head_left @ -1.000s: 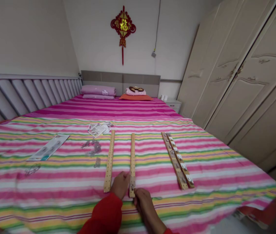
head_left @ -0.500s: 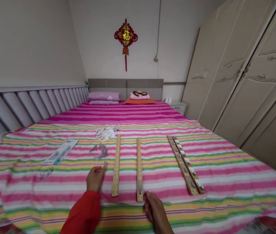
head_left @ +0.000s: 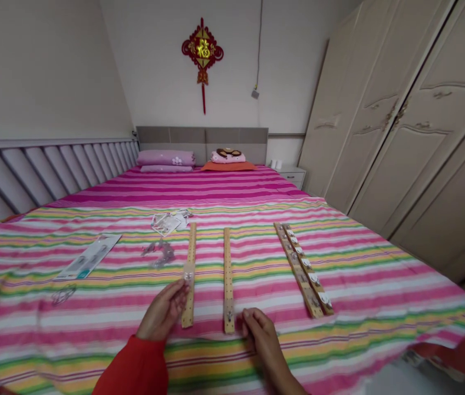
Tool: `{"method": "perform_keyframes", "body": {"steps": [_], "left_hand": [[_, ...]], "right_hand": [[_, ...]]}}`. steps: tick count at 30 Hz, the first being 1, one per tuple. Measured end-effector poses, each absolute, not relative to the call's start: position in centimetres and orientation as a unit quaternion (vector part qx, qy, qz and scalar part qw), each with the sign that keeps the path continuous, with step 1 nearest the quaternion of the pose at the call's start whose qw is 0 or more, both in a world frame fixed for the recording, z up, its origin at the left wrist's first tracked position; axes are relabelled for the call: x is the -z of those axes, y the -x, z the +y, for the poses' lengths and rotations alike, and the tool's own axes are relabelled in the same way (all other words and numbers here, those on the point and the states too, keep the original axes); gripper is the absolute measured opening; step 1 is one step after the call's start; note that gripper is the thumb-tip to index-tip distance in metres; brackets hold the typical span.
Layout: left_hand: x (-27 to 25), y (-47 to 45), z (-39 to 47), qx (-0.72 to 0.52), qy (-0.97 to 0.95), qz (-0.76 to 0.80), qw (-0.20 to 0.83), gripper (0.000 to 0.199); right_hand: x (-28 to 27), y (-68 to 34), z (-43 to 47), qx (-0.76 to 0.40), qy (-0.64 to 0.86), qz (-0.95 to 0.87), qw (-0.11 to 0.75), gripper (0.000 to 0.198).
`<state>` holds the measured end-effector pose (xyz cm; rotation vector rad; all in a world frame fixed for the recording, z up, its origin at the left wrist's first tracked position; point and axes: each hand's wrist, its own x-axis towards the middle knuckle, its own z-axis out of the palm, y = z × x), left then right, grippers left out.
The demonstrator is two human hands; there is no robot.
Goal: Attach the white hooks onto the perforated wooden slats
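Since half a second ago, the red-sleeved left hand [head_left: 162, 310] has swung rightward, bringing a small, flat, transparent plastic piece [head_left: 188, 272] across the strip left of the pale, narrow wooden centre strip with rows of holes [head_left: 228, 263]; the right hand [head_left: 259, 329] has edged away from that centre strip.

The bed's pink, yellow and green striped cloth [head_left: 253, 263] spreads beneath it. Left of the centre strip lies the matching perforated wooden strip [head_left: 192, 247]; well to its right, two browner wooden strips lie side by side, one bearing clear fittings [head_left: 301, 278], the other white round ones [head_left: 310, 271]. Far to its left is a long white packaging card [head_left: 90, 256].

The left hand pinches the transparent piece left of the centre strip; contact with wood is unclear. The right hand, fingers curled, is just right of the centre strip's near end; whether it grips anything cannot be told. A clear fitting [head_left: 228, 312] sits on that end.
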<state>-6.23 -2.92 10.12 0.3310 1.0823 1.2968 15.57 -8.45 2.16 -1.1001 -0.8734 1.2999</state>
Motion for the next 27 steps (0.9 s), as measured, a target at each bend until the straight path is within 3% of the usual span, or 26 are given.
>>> {"method": "perform_keyframes", "body": {"steps": [5,11,19,27], "left_hand": [[-11.3,3.0,-5.2,-0.473,-0.054,0.375,0.795,0.009],[-10.0,0.0,-7.0,-0.388,0.008,0.288,0.876,0.007],[-8.4,-1.4,-7.5,-0.337,0.066,0.253,0.904,0.008],[-8.2,-2.0,-7.8,-0.333,0.060,0.264,0.903,0.008]], "right_hand": [[-4.5,-15.2,-7.7,-0.584,0.438,-0.374,0.573,0.042],[-5.9,-14.8,-7.1,-0.620,0.388,-0.344,0.589,0.037],[-6.3,-14.9,-7.5,-0.641,0.349,-0.337,0.595,0.024],[-6.5,-15.1,-7.7,-0.655,0.371,-0.311,0.580,0.026]]}}
